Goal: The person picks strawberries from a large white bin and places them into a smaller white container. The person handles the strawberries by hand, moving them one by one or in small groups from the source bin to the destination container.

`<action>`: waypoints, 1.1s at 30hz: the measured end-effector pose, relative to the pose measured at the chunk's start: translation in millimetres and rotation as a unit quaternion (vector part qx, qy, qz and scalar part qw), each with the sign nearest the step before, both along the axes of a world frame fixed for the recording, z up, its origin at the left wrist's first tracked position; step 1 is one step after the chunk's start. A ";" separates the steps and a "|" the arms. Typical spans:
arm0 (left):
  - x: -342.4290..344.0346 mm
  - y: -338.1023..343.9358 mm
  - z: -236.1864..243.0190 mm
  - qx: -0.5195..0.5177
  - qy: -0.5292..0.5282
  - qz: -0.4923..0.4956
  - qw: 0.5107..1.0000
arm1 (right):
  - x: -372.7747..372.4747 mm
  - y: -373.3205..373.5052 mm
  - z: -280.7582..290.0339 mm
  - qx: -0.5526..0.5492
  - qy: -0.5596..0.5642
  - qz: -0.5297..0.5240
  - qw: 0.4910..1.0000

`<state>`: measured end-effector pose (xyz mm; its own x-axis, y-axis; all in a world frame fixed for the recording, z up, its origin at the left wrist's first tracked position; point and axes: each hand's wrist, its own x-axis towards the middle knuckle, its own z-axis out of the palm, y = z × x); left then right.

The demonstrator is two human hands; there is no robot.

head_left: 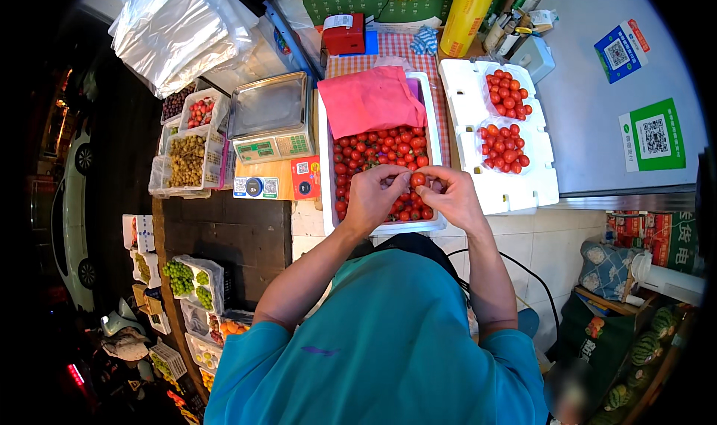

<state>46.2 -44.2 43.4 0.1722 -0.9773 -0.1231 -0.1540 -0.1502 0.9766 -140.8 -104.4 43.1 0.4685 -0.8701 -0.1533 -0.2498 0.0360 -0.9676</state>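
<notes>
Both my hands meet over a white foam box (326, 126) full of small red cherry tomatoes (366, 156). My right hand (455, 199) pinches a single cherry tomato (417, 179) between thumb and fingers. At that tomato's left side, my left hand (372, 199) has its thumb and forefinger pressed together; whatever lies between them is too small to make out. A pink cloth or sheet (373, 100) covers the far part of the box. To the right, two clear packs of tomatoes (508, 95) rest on a white foam lid (467, 126).
A weighing scale (270, 115) stands left of the box, with plastic bags (183, 33) behind it. Trays of grapes (187, 160) and other fruit line the left side. A red device (343, 33) and a yellow film roll (469, 14) stand at the back. Watermelons (646, 350) lie lower right.
</notes>
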 end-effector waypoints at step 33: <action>42.9 62.0 -136.5 0.108 -0.283 0.016 0.953 | -72.1 -83.4 -34.8 -0.217 0.359 -0.223 0.880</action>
<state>89.1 17.8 -93.1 0.3008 -0.9325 -0.2000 -0.6390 -0.3527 0.6836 -212.9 -187.8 8.4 -0.0167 -0.9925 0.1207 -0.8572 -0.0480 -0.5127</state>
